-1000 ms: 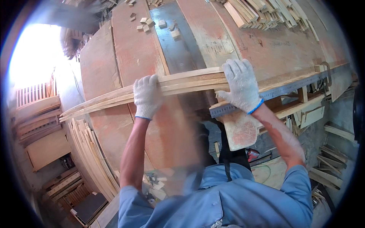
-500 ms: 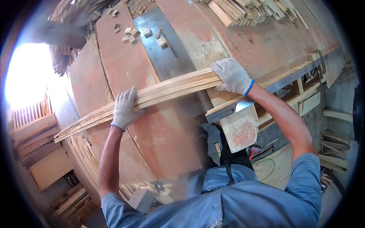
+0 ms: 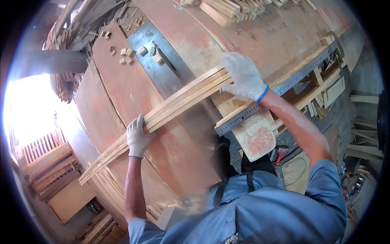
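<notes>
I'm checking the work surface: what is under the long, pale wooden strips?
Reddish, flat panels show on both sides of the strips; whatever lies directly beneath them is covered.

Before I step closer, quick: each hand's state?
White-gloved left hand: closed, holding long, pale wooden strips.
White-gloved right hand: at their right ends; blurred, grip unclear.

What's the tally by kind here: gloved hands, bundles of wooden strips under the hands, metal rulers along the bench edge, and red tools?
Gloved hands: 2 (left hand, right hand)
Bundle of wooden strips: 1
Metal ruler: 1
Red tool: 1
Total: 5
</notes>
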Demonstrator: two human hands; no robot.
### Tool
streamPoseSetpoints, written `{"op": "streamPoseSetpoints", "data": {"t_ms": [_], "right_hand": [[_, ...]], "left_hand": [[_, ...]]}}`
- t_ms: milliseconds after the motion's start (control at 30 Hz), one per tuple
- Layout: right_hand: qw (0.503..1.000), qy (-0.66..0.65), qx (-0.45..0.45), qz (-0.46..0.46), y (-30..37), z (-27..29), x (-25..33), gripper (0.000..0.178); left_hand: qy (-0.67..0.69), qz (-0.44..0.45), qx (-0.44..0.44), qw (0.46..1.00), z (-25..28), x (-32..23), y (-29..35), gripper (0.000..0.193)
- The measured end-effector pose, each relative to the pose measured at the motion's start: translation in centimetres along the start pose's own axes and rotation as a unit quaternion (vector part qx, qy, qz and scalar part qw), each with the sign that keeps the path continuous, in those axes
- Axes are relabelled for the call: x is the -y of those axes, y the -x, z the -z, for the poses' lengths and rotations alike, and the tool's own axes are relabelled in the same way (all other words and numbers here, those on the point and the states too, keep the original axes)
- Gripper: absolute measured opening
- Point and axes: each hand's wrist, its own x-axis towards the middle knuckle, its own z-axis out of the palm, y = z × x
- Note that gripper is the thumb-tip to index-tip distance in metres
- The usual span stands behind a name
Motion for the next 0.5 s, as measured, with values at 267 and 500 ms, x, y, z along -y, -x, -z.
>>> {"op": "streamPoseSetpoints", "data": {"t_ms": [267,500], "right_hand": [[0.955,-0.137,-0.155,-0.213,5.3,-7.7,-3.5,0.053],[0.960,-0.163,-0.157,-0.167,4.2,-6.8,-2.2,0.051]], "left_hand": [[-0.008,-0.007,0.028,1.000,0.4,-0.4,-1.2,0.094],[0.000,0.018,0.018,1.000,0.0,1.5,-0.9,0.094]]}}
